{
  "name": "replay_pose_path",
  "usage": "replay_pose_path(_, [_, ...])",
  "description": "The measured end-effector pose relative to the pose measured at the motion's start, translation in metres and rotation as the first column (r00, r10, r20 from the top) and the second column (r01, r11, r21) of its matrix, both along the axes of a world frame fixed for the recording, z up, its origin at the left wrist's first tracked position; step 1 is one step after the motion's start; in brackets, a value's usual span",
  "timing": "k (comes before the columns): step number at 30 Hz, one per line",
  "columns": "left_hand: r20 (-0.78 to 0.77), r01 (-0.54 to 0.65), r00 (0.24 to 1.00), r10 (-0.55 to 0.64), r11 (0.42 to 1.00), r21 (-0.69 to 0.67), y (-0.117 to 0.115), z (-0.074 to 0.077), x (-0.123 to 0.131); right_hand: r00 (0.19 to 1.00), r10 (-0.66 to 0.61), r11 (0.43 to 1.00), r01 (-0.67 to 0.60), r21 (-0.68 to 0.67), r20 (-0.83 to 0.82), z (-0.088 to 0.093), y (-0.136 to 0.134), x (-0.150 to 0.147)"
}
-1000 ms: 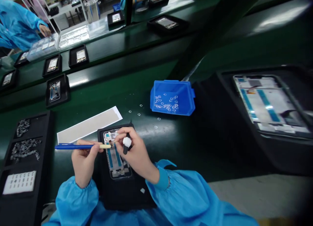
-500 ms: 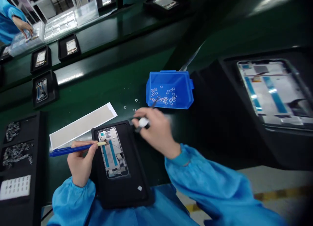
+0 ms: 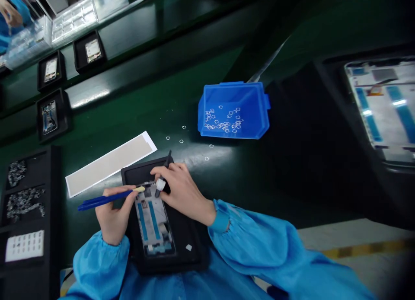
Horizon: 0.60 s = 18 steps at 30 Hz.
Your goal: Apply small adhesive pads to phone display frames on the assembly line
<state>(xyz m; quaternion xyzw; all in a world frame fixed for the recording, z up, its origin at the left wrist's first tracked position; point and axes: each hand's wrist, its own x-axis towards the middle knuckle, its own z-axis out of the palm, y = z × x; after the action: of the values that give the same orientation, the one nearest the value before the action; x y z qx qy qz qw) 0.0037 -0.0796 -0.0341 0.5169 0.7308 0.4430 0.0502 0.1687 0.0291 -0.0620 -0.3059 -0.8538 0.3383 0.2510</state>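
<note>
My left hand [image 3: 113, 218] is closed around a blue pen-like stick [image 3: 105, 199] with a cream tip, which reaches the upper part of an open phone frame [image 3: 154, 224]. That frame, with two blue strips, rests in a black foam tray [image 3: 181, 237]. Over the frame's top right edge, my right hand [image 3: 185, 193] grips a dark pen-like tool [image 3: 160, 185] with a white part. Its lower end points down at the frame; whether it touches cannot be made out. A small whitish square [image 3: 188, 247] lies on the tray's lower right.
A blue bin [image 3: 233, 97] holds several small white outline pieces; others lie on the green bench before it. A long beige strip sheet [image 3: 110, 164] lies behind my left hand. Left is a black parts tray [image 3: 48, 213]. A co-worker's hand [image 3: 11, 14] shows at top left.
My right hand has moved left and down from near the blue bin to the top of the phone frame, bringing the dark tool along. My left hand has shifted slightly right. The view has tilted.
</note>
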Motion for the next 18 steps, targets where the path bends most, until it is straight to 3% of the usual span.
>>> replay_pose_path(8, [-0.187, 0.233, 0.951, -0.245, 0.969, -0.082, 0.0012, 0.0046, 0.0058, 0.994, -0.007, 0.995, -0.004, -0.097, -0.112, -0.0091, -0.0075, 0.0073])
replay_pose_path(18, [-0.254, 0.261, 0.921, -0.294, 0.953, -0.156, 0.0059, 0.0038, 0.0035, 0.991, -0.008, 0.99, -0.011, -0.137, -0.137, -0.0091, -0.0046, 0.007])
